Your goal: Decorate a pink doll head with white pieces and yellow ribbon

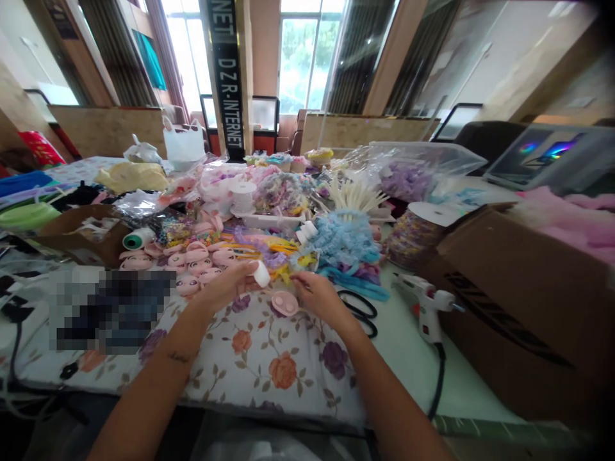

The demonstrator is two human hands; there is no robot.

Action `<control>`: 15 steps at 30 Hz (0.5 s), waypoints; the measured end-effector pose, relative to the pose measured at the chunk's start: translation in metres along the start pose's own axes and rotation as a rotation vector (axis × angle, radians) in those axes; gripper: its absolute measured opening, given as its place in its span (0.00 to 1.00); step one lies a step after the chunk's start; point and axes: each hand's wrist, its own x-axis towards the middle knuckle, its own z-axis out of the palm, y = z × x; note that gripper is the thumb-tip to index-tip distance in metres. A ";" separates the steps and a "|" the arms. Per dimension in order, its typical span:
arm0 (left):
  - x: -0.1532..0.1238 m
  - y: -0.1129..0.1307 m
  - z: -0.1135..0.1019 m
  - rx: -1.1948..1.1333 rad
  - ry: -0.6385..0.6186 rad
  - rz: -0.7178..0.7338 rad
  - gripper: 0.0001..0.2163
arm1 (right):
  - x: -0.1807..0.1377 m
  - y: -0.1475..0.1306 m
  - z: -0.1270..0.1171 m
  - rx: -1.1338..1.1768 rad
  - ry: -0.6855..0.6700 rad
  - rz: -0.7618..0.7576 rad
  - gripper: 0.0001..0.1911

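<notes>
My left hand [239,280] is closed around a small white spool [261,274], held above the flowered cloth [259,346]. Just to the right, my right hand [314,292] has its fingers pinched together; whatever is between them is too small to make out. A pale pink, rounded doll-head piece [284,303] lies on the cloth between the two hands. Beyond the fingers are yellow ribbon pieces [283,274] and a lilac fluffy strand [271,256]. Several pink doll heads with drawn eyes [196,261] sit beside my left hand.
Black-handled scissors [365,310] lie right of my right wrist. Farther right are a corded glue gun [430,307] and a big cardboard box [519,307]. Blue fluffy trim [343,237], a large spool [418,234] and a green-centred thread cone [138,239] stand behind.
</notes>
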 end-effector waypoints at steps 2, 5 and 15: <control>0.022 0.005 0.006 -0.034 -0.019 -0.055 0.11 | 0.015 0.005 -0.005 -0.015 -0.030 -0.028 0.12; 0.056 0.014 0.013 -0.046 0.053 -0.096 0.10 | 0.037 0.010 -0.004 -0.032 -0.040 -0.063 0.15; 0.121 0.033 0.003 -0.142 0.197 -0.018 0.12 | 0.067 0.009 0.014 -0.102 -0.068 -0.001 0.16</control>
